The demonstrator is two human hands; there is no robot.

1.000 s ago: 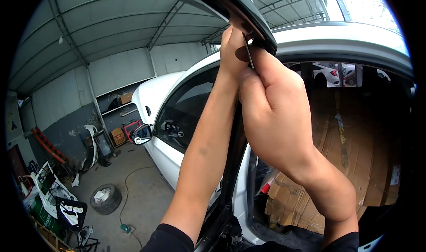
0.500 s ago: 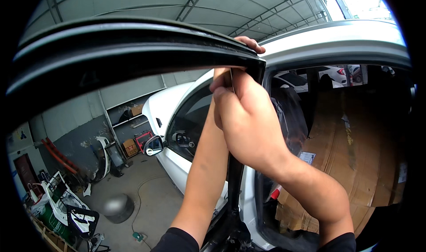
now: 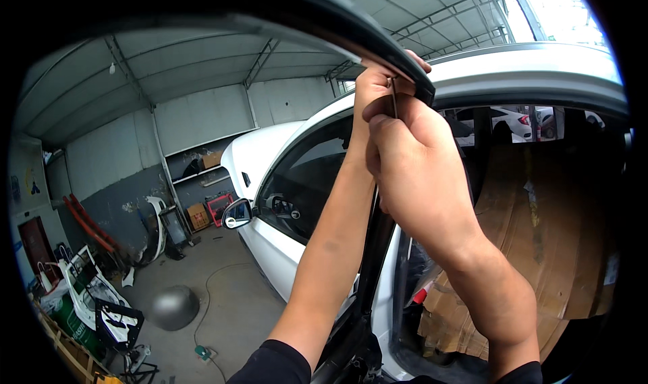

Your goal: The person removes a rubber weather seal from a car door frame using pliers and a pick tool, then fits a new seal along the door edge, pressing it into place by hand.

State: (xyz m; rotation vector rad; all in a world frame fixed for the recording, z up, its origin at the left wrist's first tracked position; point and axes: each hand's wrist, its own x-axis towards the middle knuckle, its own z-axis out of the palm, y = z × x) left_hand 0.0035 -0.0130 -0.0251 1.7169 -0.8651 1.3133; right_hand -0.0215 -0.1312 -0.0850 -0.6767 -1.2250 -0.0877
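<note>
The black window frame of an open car door (image 3: pixel 378 29) arches overhead, its upper corner close to both hands. My left hand (image 3: pixel 373 87) is closed around that frame near the corner, with fingertips showing over the far side. Just below it, my right hand (image 3: pixel 425 161) is closed in a pinch on a thin metal rod (image 3: pixel 394 95). The rod stands nearly upright, and its upper end reaches the underside of the frame beside my left hand. The rod's lower part is hidden in the right fist, so its exact kind does not show.
A white car (image 3: pixel 297 249) with a side mirror (image 3: pixel 237 214) stands beyond my left arm. Cardboard (image 3: pixel 499 249) covers the interior at right. On the floor are a rounded grey object (image 3: pixel 173 308), a cable (image 3: pixel 202 303) and loose car parts (image 3: pixel 88 289).
My view has tilted up and shifted left, so the door frame sits higher and the hands farther right. Both hands stay at the frame's corner, and the rod now shows more clearly.
</note>
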